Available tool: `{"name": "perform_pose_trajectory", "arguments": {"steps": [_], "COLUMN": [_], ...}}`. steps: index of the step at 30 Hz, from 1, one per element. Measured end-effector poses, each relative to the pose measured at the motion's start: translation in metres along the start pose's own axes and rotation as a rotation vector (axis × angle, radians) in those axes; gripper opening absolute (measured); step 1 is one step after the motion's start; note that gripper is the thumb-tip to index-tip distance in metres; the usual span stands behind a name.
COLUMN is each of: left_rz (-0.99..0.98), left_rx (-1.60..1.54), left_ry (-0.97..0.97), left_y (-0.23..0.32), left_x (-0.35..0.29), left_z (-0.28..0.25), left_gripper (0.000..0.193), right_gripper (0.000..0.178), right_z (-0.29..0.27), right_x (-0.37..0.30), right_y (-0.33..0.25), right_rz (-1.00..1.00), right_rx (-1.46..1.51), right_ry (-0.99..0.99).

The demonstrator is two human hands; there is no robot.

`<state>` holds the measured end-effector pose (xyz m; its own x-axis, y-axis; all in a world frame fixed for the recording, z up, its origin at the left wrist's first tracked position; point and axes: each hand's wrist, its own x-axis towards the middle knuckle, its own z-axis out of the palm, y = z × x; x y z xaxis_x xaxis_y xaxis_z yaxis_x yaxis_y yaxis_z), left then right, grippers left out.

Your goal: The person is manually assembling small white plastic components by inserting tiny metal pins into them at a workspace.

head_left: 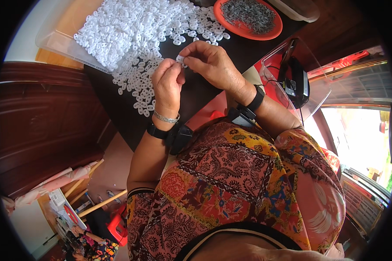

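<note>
My left hand (167, 85) is closed, pinching a small white oval plastic piece (180, 59) between thumb and fingertips. Against that same piece, the thumb and forefinger of my right hand (211, 65) come together in a pinch. Whatever lies between the right fingertips is too small to make out. Just beyond both hands, many more white oval pieces (137, 82) with holes are spread over the dark tabletop (200, 93). A big heap of them (126, 28) rises at the far left, spilling out of a clear plastic tray (59, 45).
An orange-red plate (217, 17) of small grey metal pins (248, 16) sits at the far right. Right of the table, a clear bin (311, 93) holds a black device with cables. Dark wooden panelling (43, 117) stands left. Another person (98, 248) is at lower left.
</note>
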<state>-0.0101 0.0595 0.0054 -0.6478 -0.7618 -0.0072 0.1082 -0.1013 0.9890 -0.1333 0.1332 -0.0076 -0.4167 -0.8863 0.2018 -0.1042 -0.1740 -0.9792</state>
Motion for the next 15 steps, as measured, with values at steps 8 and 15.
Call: {"name": "perform_pose_trajectory", "arguments": {"steps": [8, 15], "left_rz": [-0.035, -0.004], "left_rx": [0.025, 0.062], "left_ry": [-0.010, -0.065], "left_y": [0.002, 0.003], "left_x": [-0.006, 0.000], "left_z": [0.002, -0.001], "left_gripper": [0.017, 0.022], "right_gripper": [0.024, 0.027], "right_z": [0.000, -0.010], "right_x": [-0.010, -0.012], "right_y": [-0.006, -0.010], "right_rz": [-0.068, -0.028], "right_rx": [0.064, 0.065], "right_ry": [-0.011, -0.080]}}
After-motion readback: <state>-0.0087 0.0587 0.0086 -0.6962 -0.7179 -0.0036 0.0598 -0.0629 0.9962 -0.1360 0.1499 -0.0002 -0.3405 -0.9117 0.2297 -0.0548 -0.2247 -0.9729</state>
